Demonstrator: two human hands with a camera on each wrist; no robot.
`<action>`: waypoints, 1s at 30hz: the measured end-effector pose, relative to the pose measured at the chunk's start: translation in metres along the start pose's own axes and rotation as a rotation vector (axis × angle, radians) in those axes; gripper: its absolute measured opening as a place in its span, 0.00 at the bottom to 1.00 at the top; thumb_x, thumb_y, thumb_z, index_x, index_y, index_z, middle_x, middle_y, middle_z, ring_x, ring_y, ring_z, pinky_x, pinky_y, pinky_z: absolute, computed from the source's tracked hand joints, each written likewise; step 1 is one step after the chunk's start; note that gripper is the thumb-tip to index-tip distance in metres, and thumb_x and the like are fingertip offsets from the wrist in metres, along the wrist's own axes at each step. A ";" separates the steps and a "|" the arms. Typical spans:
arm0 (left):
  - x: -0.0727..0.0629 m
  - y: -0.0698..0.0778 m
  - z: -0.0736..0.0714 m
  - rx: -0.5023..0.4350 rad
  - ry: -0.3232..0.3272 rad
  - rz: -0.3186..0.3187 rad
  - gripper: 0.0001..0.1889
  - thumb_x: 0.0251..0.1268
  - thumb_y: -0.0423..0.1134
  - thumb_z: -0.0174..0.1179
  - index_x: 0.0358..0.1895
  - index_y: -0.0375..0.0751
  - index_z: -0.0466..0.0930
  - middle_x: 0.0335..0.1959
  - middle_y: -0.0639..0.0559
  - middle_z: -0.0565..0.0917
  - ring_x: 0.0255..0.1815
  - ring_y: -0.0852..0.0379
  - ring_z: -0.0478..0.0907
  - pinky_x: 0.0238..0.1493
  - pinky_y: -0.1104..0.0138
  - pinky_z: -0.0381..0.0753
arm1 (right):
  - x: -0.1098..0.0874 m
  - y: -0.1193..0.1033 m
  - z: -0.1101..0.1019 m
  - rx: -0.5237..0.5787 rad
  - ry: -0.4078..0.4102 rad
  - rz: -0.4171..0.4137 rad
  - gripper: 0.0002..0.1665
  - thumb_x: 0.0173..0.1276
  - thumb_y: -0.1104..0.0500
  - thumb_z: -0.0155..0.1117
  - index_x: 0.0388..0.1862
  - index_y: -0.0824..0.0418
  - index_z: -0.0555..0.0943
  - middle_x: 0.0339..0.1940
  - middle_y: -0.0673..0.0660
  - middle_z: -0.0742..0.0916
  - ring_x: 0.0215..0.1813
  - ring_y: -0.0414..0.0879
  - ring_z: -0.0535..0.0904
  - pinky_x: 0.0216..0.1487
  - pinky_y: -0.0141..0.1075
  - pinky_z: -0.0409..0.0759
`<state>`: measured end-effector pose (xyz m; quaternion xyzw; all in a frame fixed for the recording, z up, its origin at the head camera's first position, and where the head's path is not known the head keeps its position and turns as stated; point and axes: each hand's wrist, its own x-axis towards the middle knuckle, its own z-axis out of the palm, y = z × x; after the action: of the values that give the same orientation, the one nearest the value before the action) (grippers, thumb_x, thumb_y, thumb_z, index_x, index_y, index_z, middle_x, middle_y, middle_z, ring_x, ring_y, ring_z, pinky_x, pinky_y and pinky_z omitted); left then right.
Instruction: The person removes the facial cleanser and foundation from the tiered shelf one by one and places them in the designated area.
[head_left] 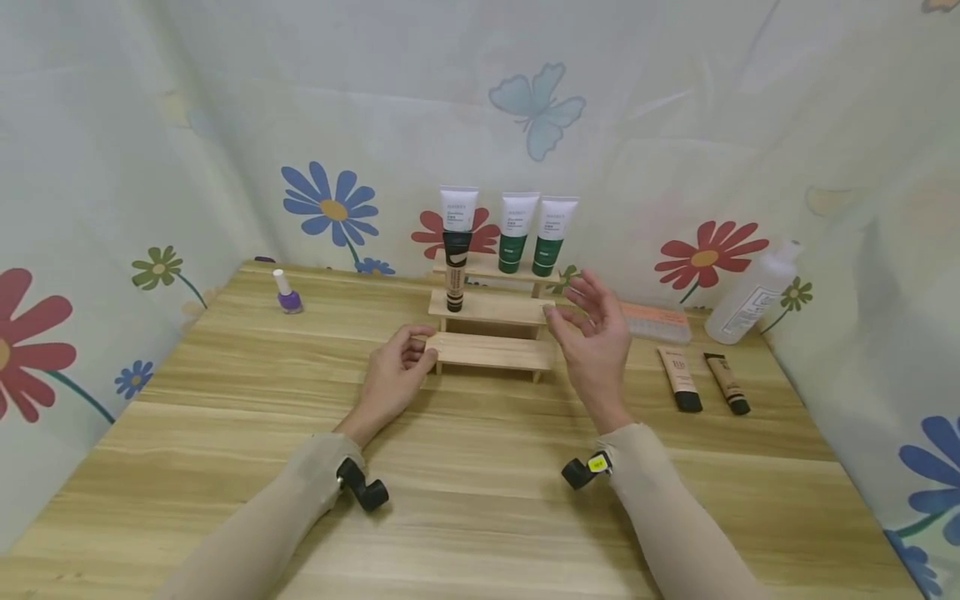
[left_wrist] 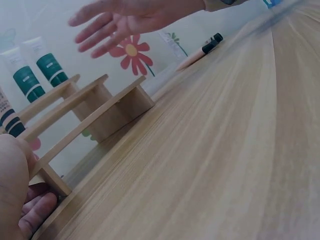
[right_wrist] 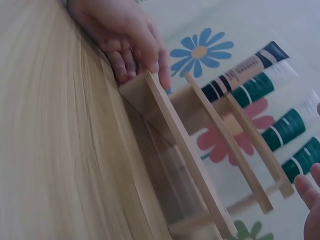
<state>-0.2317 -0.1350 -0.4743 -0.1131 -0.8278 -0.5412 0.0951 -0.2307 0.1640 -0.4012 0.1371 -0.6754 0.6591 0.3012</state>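
A small three-tier wooden display stand [head_left: 491, 351] is on the table. My left hand [head_left: 392, 375] grips the left end of its lowest tier, thumb on top and fingers at the side. Beside its right end, my right hand [head_left: 597, 357] is raised with loosely spread fingers and holds nothing; the left wrist view shows it apart from the stand. Three white-and-green tubes [head_left: 513, 233] stand along the top tier, the left one partly hidden by a beige-and-black tube [head_left: 454, 279] upright at the left of the middle tier. The lowest tier is bare.
On the right lie a pink BB tube [head_left: 678, 377] and a tan-and-black tube [head_left: 726, 383]. Behind them are a clear box with an orange top [head_left: 656, 323] and a white pump bottle [head_left: 752, 296]. A purple nail polish bottle [head_left: 288, 296] stands at far left.
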 end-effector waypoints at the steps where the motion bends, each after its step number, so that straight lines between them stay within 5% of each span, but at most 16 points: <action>1: 0.000 0.000 0.000 -0.002 0.000 -0.001 0.16 0.84 0.39 0.64 0.69 0.47 0.83 0.49 0.45 0.91 0.48 0.51 0.89 0.51 0.67 0.88 | 0.000 0.001 0.006 0.005 -0.009 -0.002 0.40 0.70 0.68 0.81 0.79 0.60 0.78 0.68 0.61 0.86 0.70 0.65 0.83 0.65 0.51 0.88; 8: 0.001 -0.002 -0.002 -0.004 0.002 0.007 0.16 0.84 0.39 0.64 0.69 0.47 0.83 0.48 0.46 0.91 0.47 0.52 0.89 0.50 0.67 0.87 | 0.005 0.005 0.049 0.005 -0.057 0.015 0.38 0.70 0.65 0.83 0.76 0.65 0.79 0.67 0.66 0.86 0.67 0.57 0.86 0.64 0.52 0.89; 21: 0.003 -0.001 -0.001 -0.016 0.000 0.032 0.16 0.84 0.38 0.64 0.69 0.46 0.83 0.47 0.46 0.91 0.45 0.52 0.89 0.48 0.67 0.88 | 0.010 0.014 0.108 0.039 -0.100 0.074 0.34 0.70 0.64 0.83 0.73 0.64 0.81 0.63 0.67 0.88 0.66 0.69 0.86 0.63 0.54 0.89; 30: 0.002 0.000 -0.001 -0.002 0.003 0.020 0.16 0.84 0.37 0.64 0.68 0.45 0.83 0.47 0.45 0.92 0.45 0.52 0.90 0.49 0.68 0.88 | 0.010 0.017 0.126 -0.004 -0.124 0.063 0.30 0.71 0.63 0.83 0.69 0.62 0.83 0.60 0.65 0.90 0.59 0.53 0.90 0.58 0.48 0.92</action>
<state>-0.2337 -0.1356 -0.4730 -0.1207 -0.8259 -0.5412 0.1019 -0.2772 0.0457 -0.4028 0.1559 -0.6981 0.6571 0.2379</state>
